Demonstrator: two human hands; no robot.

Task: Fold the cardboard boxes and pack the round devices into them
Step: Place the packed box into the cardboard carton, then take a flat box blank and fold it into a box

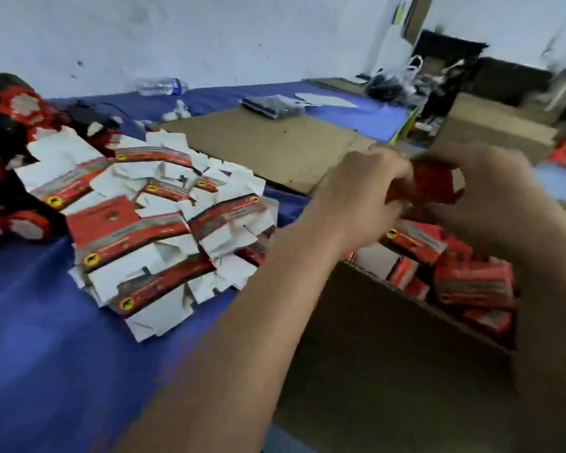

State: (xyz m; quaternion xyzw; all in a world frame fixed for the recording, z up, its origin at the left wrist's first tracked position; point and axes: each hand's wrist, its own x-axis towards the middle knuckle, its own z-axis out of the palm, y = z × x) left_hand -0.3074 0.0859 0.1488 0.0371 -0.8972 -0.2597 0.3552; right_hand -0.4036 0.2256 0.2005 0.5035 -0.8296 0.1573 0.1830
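Observation:
Both my hands hold one small red box (433, 184) above the big brown carton (373, 322) at the right. My left hand (356, 204) grips its left end and my right hand (490, 191) grips its right side; the frame is blurred, so the flaps are unclear. Several packed red boxes (471, 282) lie inside the carton. A heap of flat unfolded red-and-white boxes (144, 230) is spread on the blue table at centre left. Red-and-black round devices (10, 132) are piled at the far left.
A flat cardboard sheet (268, 148) lies behind the heap. A plastic bottle (160, 86), a dark packet (272, 106) and plastic bags (396, 83) sit at the back. Another brown carton (494, 125) stands at the right rear. The blue cloth (46, 354) covers the near left.

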